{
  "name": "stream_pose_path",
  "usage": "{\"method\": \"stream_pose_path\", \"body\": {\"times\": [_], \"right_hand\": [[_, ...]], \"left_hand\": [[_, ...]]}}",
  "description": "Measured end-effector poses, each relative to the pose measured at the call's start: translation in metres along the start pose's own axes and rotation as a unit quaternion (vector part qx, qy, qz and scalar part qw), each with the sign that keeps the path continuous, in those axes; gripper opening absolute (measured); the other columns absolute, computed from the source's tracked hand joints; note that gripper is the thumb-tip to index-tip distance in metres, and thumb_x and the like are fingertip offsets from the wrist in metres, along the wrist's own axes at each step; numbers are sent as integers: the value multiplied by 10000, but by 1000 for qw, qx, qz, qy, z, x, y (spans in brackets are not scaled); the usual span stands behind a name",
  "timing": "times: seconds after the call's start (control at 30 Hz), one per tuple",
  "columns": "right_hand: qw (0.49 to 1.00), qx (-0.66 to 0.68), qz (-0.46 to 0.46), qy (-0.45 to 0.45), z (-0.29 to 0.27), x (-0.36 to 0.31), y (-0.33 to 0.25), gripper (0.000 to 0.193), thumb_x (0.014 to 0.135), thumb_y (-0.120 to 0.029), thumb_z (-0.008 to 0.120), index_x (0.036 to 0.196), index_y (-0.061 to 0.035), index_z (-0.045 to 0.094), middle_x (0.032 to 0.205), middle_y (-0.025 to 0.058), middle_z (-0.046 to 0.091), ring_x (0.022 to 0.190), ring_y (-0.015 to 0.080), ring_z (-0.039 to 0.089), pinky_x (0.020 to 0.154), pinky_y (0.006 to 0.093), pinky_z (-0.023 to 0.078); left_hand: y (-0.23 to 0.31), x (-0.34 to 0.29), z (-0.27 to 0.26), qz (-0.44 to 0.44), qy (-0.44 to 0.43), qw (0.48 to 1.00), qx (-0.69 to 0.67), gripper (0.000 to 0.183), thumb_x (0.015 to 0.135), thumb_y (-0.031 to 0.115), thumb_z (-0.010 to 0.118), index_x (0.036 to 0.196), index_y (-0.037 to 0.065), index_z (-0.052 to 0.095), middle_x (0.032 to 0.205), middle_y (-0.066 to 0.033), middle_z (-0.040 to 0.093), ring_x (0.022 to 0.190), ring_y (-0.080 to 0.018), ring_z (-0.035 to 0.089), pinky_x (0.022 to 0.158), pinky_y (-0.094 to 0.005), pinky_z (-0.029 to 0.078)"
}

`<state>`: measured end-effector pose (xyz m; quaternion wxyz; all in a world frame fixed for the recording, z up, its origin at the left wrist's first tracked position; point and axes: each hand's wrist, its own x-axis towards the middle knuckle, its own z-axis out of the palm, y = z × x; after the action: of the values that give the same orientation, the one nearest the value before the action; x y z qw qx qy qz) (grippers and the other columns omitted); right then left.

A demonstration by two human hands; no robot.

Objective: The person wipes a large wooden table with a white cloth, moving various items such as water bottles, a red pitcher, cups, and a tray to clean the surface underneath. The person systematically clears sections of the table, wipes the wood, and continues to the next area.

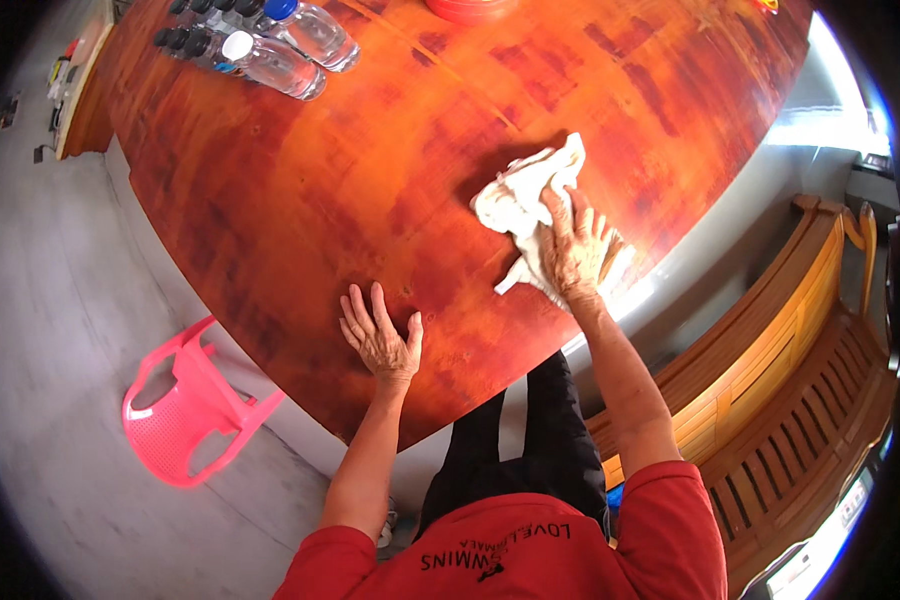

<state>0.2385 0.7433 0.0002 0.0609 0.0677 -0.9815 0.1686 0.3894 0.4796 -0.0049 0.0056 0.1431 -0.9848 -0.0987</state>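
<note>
A crumpled white cloth lies on the reddish-brown wooden table right of the middle. My right hand rests flat on this cloth, fingers stretched out and pointing away from me, with part of the fabric bunched beyond the fingertips. My left hand leans on the bare tabletop near the table's front edge. Its fingers are spread, and nothing is in it.
Several clear bottles with dark, white and blue caps stand at the far left of the table. A red round container sits at the far edge of view. A pink plastic chair is on the left, a wooden bench on the right.
</note>
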Motion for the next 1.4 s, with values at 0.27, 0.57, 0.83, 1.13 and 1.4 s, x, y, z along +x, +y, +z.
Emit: {"method": "stream_pose_path", "body": {"times": [0.27,0.57,0.83,1.13,1.4], "right_hand": [[920,383,74,36,2,101,59,248,943,-188,583,1167,-92,631,1009,55,588,862,176,582,795,286,452],[831,545,107,-28,-85,151,74,442,980,-11,469,1411,-109,465,1231,51,624,1102,135,569,961,284,444],[994,-69,80,4,0,98,29,685,843,-442,630,1458,-289,369,1406,266,342,1215,456,399,917,610,376],[963,-33,-230,-137,44,4,-125,231,859,-385,645,795,-169,696,1529,143,282,1302,347,391,961,615,361],[970,6,-218,-103,61,33,-136,169,909,-290,606,839,-145,659,1543,105,285,1359,344,335,945,693,354]], "left_hand": [[5,4,-1,5,12,1000,-15,759,884,527,543,1487,136,300,1562,-161,199,1426,-402,188,1123,-586,171],[-2,1,-6,-8,12,1000,-4,770,851,502,594,1472,136,323,1562,-169,201,1423,-406,196,1115,-598,186],[-3,-1,-4,-17,-5,1000,7,739,897,537,520,1481,136,311,1563,-162,197,1422,-410,199,1114,-607,182],[1,3,1,-12,15,1000,-21,720,876,536,545,1448,132,377,1546,-183,247,1412,-402,231,1111,-591,197],[-2,1,-1,-27,20,998,-45,742,850,505,594,1467,161,367,1544,-172,264,1409,-406,245,1110,-595,210]]}}
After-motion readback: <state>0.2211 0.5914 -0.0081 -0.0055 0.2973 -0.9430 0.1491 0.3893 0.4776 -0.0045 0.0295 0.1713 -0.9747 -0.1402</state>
